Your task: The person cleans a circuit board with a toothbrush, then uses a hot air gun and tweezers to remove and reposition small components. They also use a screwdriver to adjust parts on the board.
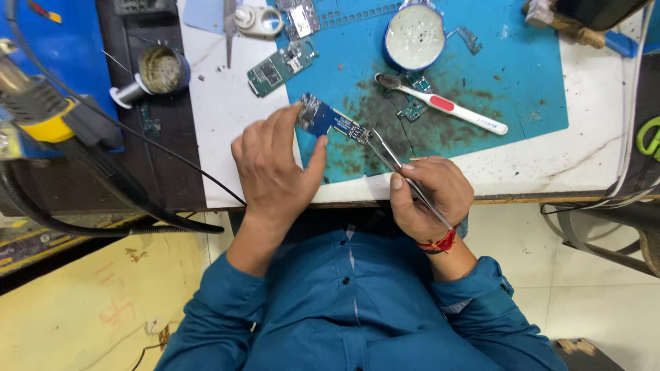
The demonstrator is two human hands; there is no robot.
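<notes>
Left hand (271, 172) pinches small blue circuit board (328, 119) by its edges, just past the fingertips, above the teal mat (529, 82). Right hand (432, 196) grips metal tweezers (392, 159), tips touching the board's right end. Board looks light, stiff, fragile; best held by bare edges, off the components. White toothbrush (447, 104) lies beyond right hand.
</notes>
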